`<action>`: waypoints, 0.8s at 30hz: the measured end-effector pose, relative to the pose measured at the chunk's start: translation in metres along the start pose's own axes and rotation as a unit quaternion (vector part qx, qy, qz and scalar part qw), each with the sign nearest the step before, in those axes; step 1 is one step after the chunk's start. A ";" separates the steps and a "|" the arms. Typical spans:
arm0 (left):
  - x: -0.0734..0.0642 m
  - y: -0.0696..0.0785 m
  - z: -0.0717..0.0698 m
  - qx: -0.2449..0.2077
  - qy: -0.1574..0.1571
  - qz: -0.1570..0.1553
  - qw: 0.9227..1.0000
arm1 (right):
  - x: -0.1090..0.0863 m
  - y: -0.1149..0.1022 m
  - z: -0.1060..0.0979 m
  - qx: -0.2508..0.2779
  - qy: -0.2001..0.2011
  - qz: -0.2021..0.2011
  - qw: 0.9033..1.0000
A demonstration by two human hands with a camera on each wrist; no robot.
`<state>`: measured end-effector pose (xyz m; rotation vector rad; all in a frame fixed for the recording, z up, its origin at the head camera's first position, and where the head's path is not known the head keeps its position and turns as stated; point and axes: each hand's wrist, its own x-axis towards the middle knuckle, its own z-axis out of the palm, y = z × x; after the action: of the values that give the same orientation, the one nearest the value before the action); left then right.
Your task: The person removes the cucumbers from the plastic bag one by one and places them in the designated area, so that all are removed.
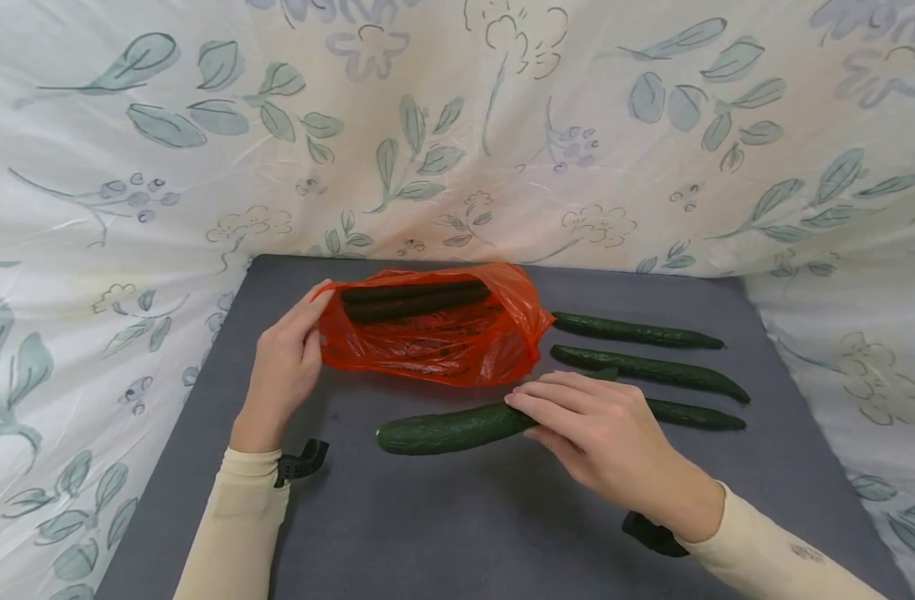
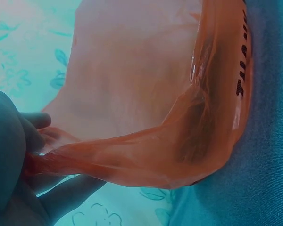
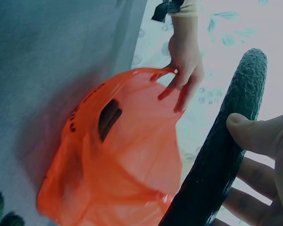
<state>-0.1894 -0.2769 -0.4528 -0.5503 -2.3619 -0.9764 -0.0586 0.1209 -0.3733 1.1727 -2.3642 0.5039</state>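
My left hand (image 1: 283,358) pinches the left edge of a red plastic bag (image 1: 427,354), whose mouth is spread toward me. Inside the bag lie a couple of dark cucumbers (image 1: 416,310). In my right hand (image 1: 603,429) is a long green cucumber (image 1: 450,430), gripped between thumb and fingers and pointing left, in front of the bag. The right wrist view shows the thumb (image 3: 247,129) pressed on this cucumber, with the fingers behind it. From the left wrist, the gathered bag edge (image 2: 56,157) runs between the fingers.
Three more cucumbers (image 1: 652,367) lie roughly side by side on the dark grey table (image 1: 427,525), right of the bag; my right hand partly covers the nearest one. A floral cloth (image 1: 442,167) hangs behind the table and at both sides.
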 end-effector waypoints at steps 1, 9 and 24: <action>0.000 0.000 0.000 0.000 -0.001 0.000 1.000 | -0.002 0.001 -0.002 -0.003 -0.001 0.005 1.000; 0.000 -0.001 -0.001 0.005 -0.006 -0.005 1.000 | -0.020 0.010 -0.007 -0.032 0.019 0.029 0.999; 0.002 0.001 -0.001 -0.002 -0.011 -0.012 1.000 | -0.048 0.025 -0.015 -0.044 0.006 0.075 0.996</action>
<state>-0.1904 -0.2766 -0.4507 -0.5383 -2.3909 -0.9897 -0.0497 0.1734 -0.3899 0.9547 -2.4490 0.4491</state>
